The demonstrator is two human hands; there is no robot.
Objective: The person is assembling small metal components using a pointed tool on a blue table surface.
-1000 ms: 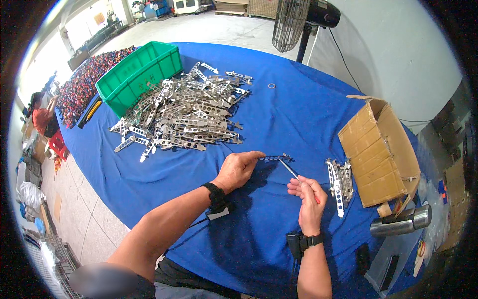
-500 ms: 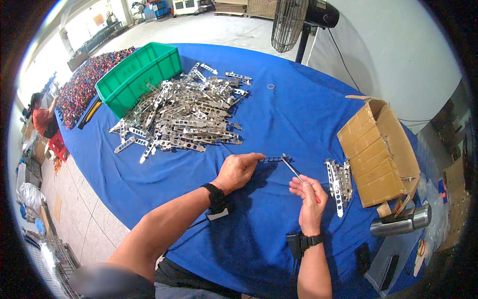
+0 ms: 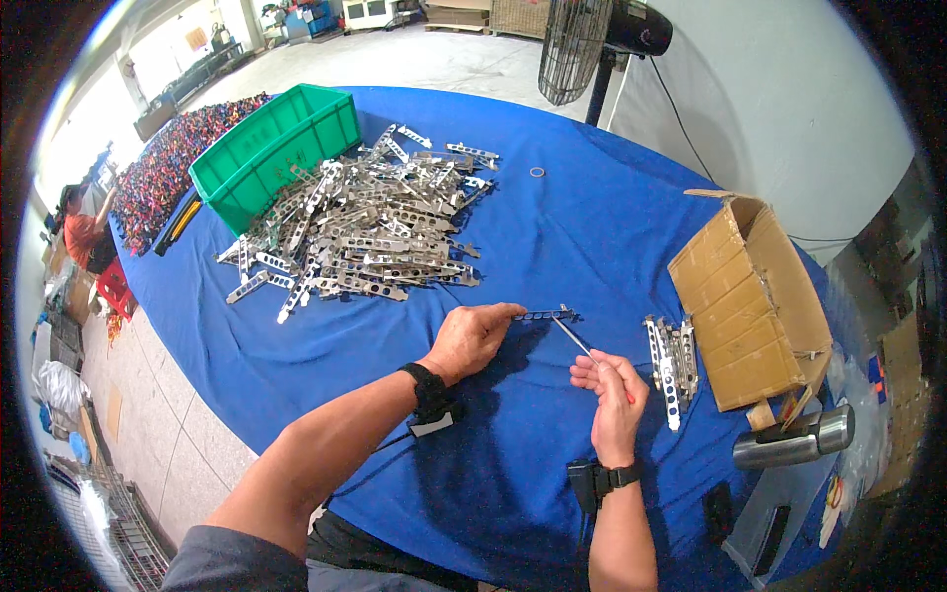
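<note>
My left hand (image 3: pixel 467 340) is closed, pinching the near end of a perforated metal strip (image 3: pixel 541 315) between thumb and fingers. The strip points to the right, just above the blue cloth. In my right hand (image 3: pixel 618 403) is a slim metal rod tool (image 3: pixel 575 339) with a red handle; its exact kind is hard to tell. Its tip meets the strip near the far end, or lies just in front of it. Right of that hand, several similar strips (image 3: pixel 673 370) lie together in a small stack. A large heap of loose metal strips (image 3: pixel 365 222) spreads beyond my left hand.
A green plastic crate (image 3: pixel 279 158) tilts against the heap. At right stand an open cardboard box (image 3: pixel 735 306) and a steel cylinder (image 3: pixel 794 437). A fan (image 3: pixel 577 54) is behind the blue-covered table (image 3: pixel 582 207). Another person (image 3: pixel 84 232) sits far left beside a multicoloured pile (image 3: pixel 168 163).
The rod's tip has shifted slightly left and down along the strip, with my right hand moving very little. My left hand keeps the strip in place.
</note>
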